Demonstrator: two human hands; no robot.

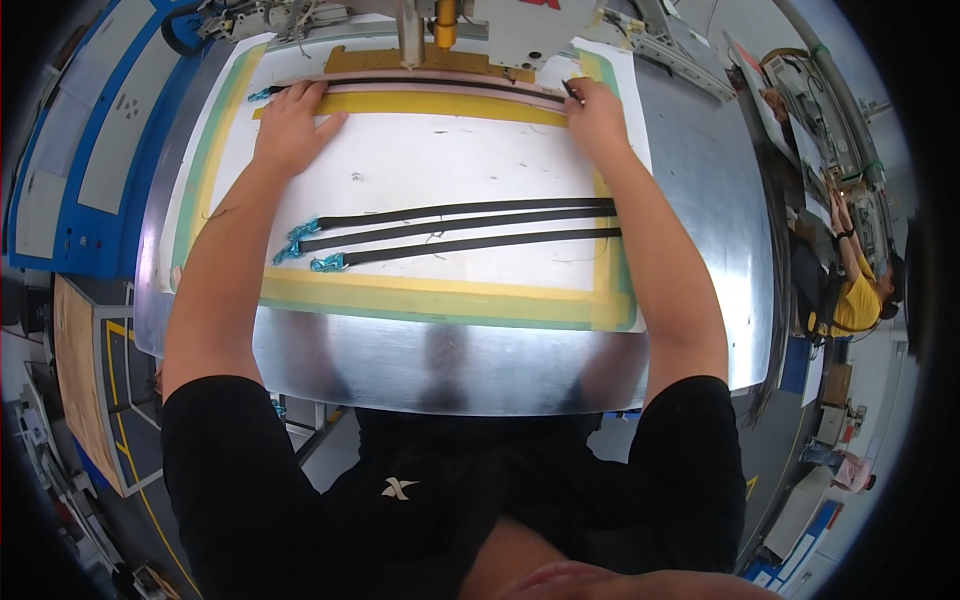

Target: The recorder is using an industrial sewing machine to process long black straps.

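A long black strap [440,84] lies straight across the far part of the white work sheet, against a pinkish strip inside a yellow jig [420,104]. Its left end is wrapped in crinkled blue film. My left hand [291,132] rests on the strap near that end, fingers laid over it and the thumb spread away. At the strap's right end my right hand [598,118] is closed, pinching a dark tip between thumb and fingers. Nearer to me are three more black straps [450,228], roughly parallel, with blue-wrapped ends at left; my right forearm covers their right ends.
A machine head with a metal cylinder [410,35] and a brass-coloured part [446,25] hangs just beyond the jig. Green and yellow tape borders the sheet on a shiny metal table [450,360]. A blue cabinet [90,150] stands left; a person in yellow [856,303] is far right.
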